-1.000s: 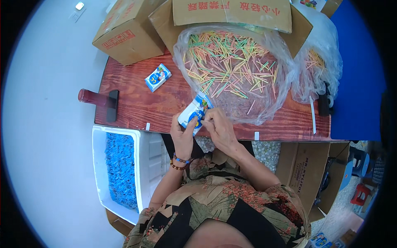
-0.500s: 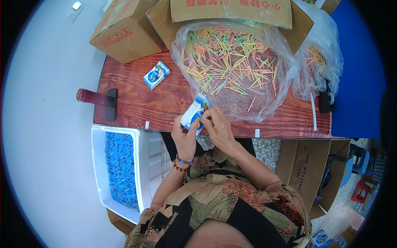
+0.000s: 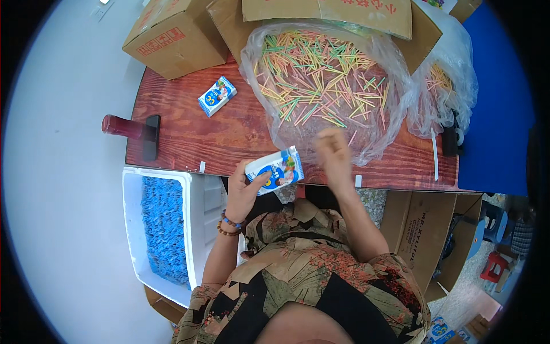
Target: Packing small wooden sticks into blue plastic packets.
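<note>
A: What does the person's left hand (image 3: 243, 192) have hold of?

B: A small blue-and-white carton (image 3: 275, 169), pinched between thumb and fingers at the near edge of the wooden table (image 3: 189, 135). It is tilted with its printed face up toward the head, probably so the open end is easy to reach.

A: And the right hand (image 3: 332, 153)?

B: It is loosely curled and blurred, over the near rim of the clear plastic bag (image 3: 326, 86) of coloured sticks. Whether it grips any sticks cannot be told.

A: Anything else nearby?

B: A second small carton (image 3: 217, 96) lies flat near the table's far left corner, well apart. A white foam box (image 3: 197, 200) filled with blue packets sits below the table's left end, likely handy for that hand. The cardboard boxes (image 3: 172, 37) along the far edge are cut off.
</note>
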`<control>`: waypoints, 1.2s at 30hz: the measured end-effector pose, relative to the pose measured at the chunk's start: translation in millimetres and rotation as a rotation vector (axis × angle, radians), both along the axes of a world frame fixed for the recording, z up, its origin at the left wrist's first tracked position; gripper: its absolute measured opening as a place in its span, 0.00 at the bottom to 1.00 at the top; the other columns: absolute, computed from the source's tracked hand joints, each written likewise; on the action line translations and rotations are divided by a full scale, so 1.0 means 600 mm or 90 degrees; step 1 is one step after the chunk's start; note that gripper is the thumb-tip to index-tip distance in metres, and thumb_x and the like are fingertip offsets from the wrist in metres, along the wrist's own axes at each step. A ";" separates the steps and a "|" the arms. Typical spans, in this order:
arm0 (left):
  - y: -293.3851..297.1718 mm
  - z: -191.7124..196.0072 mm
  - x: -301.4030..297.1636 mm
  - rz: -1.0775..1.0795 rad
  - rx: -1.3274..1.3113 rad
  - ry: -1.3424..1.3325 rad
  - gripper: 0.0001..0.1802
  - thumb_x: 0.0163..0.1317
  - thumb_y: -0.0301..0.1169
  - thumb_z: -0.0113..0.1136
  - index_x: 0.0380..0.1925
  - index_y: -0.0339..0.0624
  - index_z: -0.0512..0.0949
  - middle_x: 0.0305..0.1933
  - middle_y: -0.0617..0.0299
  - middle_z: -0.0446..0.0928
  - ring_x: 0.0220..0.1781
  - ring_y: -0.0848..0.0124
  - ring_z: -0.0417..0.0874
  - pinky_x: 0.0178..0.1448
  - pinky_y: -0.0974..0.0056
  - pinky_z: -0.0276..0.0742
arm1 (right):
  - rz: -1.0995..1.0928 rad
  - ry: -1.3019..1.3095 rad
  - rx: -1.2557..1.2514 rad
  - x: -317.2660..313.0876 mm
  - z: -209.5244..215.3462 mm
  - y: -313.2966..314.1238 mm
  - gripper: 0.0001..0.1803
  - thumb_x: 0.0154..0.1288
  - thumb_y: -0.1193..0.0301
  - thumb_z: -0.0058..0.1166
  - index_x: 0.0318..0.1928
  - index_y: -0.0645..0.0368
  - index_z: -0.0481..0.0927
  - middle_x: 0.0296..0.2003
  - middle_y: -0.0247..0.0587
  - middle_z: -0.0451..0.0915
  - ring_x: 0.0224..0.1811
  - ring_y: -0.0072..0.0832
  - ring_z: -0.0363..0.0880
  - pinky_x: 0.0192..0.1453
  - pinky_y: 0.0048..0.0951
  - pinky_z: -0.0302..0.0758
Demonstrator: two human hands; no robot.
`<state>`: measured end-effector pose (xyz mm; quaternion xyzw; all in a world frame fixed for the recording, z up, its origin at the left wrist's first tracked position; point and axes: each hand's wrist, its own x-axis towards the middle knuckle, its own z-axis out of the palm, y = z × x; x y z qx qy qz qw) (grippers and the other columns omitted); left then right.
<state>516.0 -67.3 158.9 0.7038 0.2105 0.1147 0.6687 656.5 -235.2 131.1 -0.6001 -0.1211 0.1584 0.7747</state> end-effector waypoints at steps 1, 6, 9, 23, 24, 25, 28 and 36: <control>0.002 0.003 -0.003 -0.006 -0.011 0.000 0.13 0.60 0.25 0.63 0.43 0.34 0.74 0.37 0.66 0.78 0.38 0.82 0.75 0.43 0.74 0.73 | -0.026 -0.040 -0.058 0.016 -0.009 -0.025 0.05 0.67 0.73 0.52 0.42 0.55 0.72 0.25 0.25 0.69 0.24 0.12 0.66 0.25 0.17 0.62; 0.081 -0.051 -0.018 0.165 -0.115 -0.010 0.12 0.60 0.26 0.62 0.43 0.34 0.76 0.38 0.65 0.79 0.38 0.81 0.77 0.41 0.73 0.74 | 0.283 0.089 -0.342 0.001 0.063 -0.127 0.06 0.67 0.69 0.51 0.40 0.57 0.74 0.22 0.30 0.76 0.22 0.14 0.75 0.21 0.15 0.64; 0.146 -0.082 0.016 0.236 -0.102 0.012 0.13 0.59 0.27 0.63 0.42 0.33 0.76 0.37 0.64 0.79 0.36 0.80 0.78 0.39 0.72 0.75 | 0.368 0.168 -0.540 -0.033 0.005 -0.202 0.07 0.66 0.71 0.51 0.35 0.61 0.78 0.24 0.35 0.79 0.25 0.18 0.79 0.24 0.18 0.71; 0.247 -0.113 0.097 0.095 0.192 0.170 0.18 0.55 0.36 0.69 0.39 0.34 0.77 0.33 0.57 0.81 0.34 0.74 0.82 0.36 0.69 0.76 | 0.292 -0.244 -1.083 -0.141 -0.306 -0.372 0.06 0.55 0.71 0.56 0.34 0.56 0.82 0.33 0.49 0.80 0.41 0.48 0.81 0.44 0.44 0.78; 0.236 -0.105 0.101 0.114 0.246 0.157 0.19 0.53 0.36 0.69 0.39 0.35 0.77 0.33 0.56 0.80 0.34 0.71 0.82 0.37 0.66 0.76 | 0.320 -0.396 -1.146 -0.146 -0.293 -0.368 0.05 0.55 0.69 0.57 0.32 0.56 0.81 0.34 0.48 0.80 0.41 0.47 0.81 0.43 0.44 0.78; 0.230 -0.101 0.103 0.133 0.299 0.143 0.19 0.52 0.37 0.70 0.38 0.37 0.77 0.33 0.55 0.80 0.34 0.68 0.82 0.37 0.64 0.76 | 0.322 -0.395 -1.147 -0.146 -0.305 -0.372 0.05 0.55 0.69 0.57 0.32 0.56 0.81 0.34 0.48 0.80 0.41 0.47 0.81 0.43 0.44 0.78; 0.257 -0.131 0.090 0.123 0.405 0.113 0.19 0.50 0.37 0.71 0.38 0.40 0.77 0.35 0.53 0.77 0.38 0.61 0.80 0.41 0.59 0.75 | 0.310 -0.437 -1.056 -0.133 -0.312 -0.362 0.06 0.57 0.67 0.57 0.31 0.55 0.81 0.32 0.51 0.80 0.41 0.48 0.80 0.44 0.44 0.77; 0.226 -0.124 0.098 0.195 0.446 0.062 0.19 0.49 0.35 0.71 0.39 0.40 0.77 0.39 0.53 0.74 0.42 0.58 0.77 0.45 0.59 0.73 | 0.498 -0.218 -0.590 -0.047 -0.026 -0.161 0.12 0.64 0.64 0.51 0.37 0.61 0.79 0.32 0.55 0.80 0.38 0.49 0.79 0.42 0.45 0.74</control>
